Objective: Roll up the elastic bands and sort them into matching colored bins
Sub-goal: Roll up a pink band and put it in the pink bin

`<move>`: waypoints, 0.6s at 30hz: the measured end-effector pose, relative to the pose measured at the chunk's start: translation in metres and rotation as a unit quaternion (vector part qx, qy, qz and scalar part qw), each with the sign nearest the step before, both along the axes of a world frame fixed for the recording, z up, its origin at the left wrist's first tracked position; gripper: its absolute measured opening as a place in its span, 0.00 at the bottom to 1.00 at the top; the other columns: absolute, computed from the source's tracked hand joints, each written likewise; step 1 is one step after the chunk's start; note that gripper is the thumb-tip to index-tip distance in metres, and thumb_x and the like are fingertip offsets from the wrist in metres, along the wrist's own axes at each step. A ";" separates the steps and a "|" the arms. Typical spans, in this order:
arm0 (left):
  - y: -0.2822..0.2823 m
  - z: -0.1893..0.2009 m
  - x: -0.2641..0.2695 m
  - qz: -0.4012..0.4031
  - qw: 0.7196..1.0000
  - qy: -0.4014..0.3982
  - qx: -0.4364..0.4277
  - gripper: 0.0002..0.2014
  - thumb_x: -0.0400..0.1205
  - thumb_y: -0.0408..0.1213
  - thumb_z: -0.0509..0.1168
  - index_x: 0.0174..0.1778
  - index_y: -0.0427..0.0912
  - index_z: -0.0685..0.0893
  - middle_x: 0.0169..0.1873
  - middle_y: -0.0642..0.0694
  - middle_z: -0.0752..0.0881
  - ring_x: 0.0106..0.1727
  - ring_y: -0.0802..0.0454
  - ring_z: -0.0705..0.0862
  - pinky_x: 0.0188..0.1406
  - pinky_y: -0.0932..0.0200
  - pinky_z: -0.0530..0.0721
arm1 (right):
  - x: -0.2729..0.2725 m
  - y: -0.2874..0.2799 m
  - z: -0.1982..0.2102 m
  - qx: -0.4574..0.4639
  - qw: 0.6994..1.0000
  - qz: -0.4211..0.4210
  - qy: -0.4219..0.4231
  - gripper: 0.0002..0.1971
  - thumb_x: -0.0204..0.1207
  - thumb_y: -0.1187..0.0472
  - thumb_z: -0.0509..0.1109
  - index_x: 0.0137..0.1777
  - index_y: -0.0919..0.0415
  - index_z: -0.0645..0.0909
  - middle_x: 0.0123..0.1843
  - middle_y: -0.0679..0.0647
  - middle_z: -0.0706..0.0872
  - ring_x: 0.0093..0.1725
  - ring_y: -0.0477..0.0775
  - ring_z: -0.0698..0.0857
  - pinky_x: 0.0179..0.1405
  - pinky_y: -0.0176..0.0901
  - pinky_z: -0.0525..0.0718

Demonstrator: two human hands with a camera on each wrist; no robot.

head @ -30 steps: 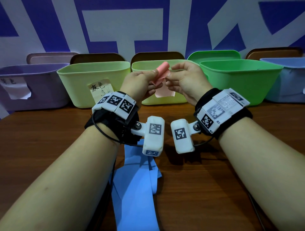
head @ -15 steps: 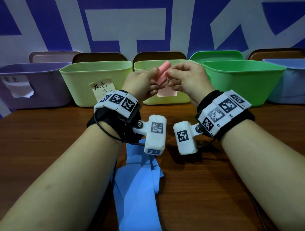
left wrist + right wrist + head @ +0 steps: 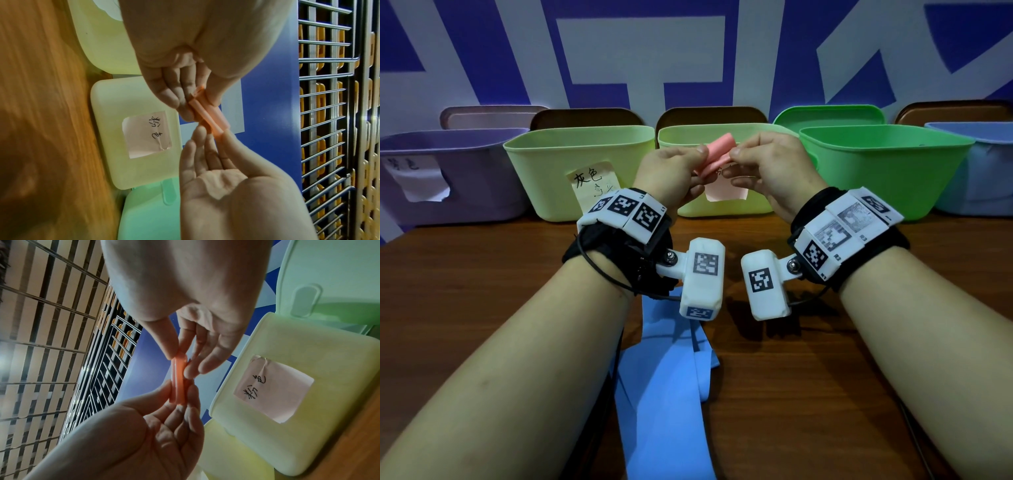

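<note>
Head cam: above, looks forward-down over bench (image 3: pixel 482 274) to far-edge bins. 2 wrist cams: close, rolled sideways; all 3 share pink-labelled bin (image 3: pixel 722 209) (image 3: pixel 144 100) (image 3: pixel 329 426).

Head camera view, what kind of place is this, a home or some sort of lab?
Most likely a staged data-collection workspace, not a home: hand-labelled sorting bins line a wooden table, both wrists wear marker-tagged camera rigs, and a printed blue-and-white backdrop covers the wall.
</note>
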State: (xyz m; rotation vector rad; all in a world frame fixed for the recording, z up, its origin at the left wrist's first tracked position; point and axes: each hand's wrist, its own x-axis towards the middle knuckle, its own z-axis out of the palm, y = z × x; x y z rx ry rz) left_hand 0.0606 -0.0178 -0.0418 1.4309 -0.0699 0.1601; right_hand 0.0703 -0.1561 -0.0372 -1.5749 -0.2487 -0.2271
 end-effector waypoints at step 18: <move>0.004 0.004 0.003 -0.030 0.999 -0.007 -0.043 0.05 0.82 0.26 0.66 0.52 0.36 0.82 0.38 0.41 0.88 0.34 0.55 0.88 0.35 0.67 0.84 | -0.003 0.008 -0.006 0.056 0.998 0.026 0.014 0.07 0.78 0.62 0.71 0.47 0.64 0.76 0.41 0.63 0.89 0.37 0.57 0.89 0.41 0.45 0.89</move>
